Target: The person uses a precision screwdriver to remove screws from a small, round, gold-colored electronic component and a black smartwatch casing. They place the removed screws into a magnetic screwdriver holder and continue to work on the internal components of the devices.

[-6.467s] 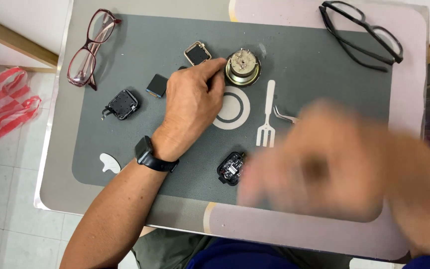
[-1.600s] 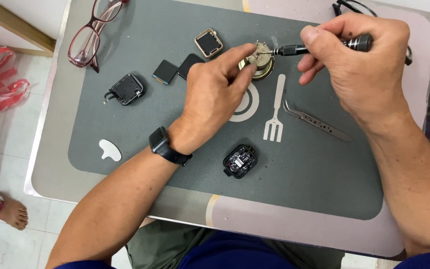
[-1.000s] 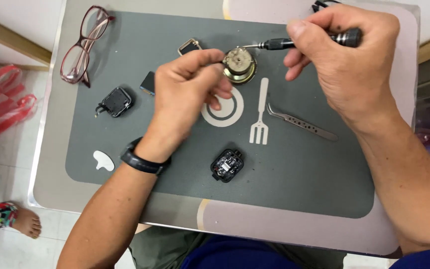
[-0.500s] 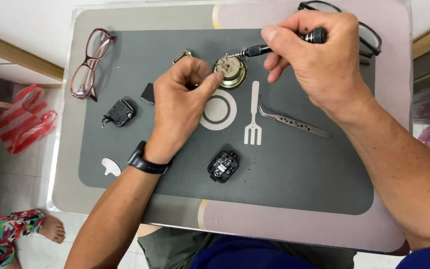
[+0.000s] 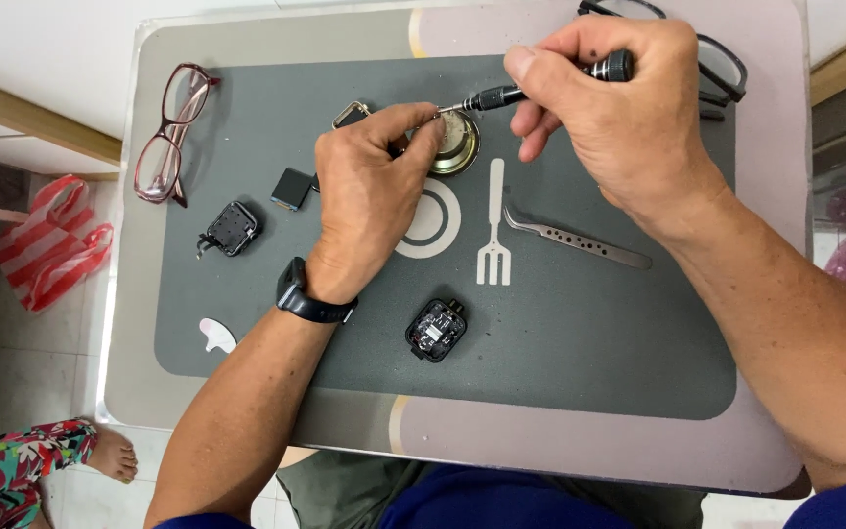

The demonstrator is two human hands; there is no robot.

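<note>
The right hand (image 5: 619,118) has its grip closed around one small black screwdriver (image 5: 540,86), whose tip meets the rim of one round brass-coloured watch movement (image 5: 454,145) near the top of the grey mat (image 5: 589,333). The left hand (image 5: 369,196) pinches that movement's left edge between thumb and fingers, holding it down on the mat; a black smartwatch (image 5: 305,299) sits on the wrist.

Just beside the right hand lies one pair of steel tweezers (image 5: 580,238). On the mat I count two small black square modules, one (image 5: 231,229) at the left and one (image 5: 436,330) near the front, one dark flat square piece (image 5: 291,188), and one square watch case (image 5: 350,115), partly hidden behind the left fingers. Two pairs of glasses rest on the desk (image 5: 580,446): red-framed glasses (image 5: 166,132) at the left, black-framed glasses (image 5: 717,69) behind the right hand.

Compared with half a second earlier, both hands keep the same hold and the screwdriver stays at the movement; only the view has shifted slightly.
</note>
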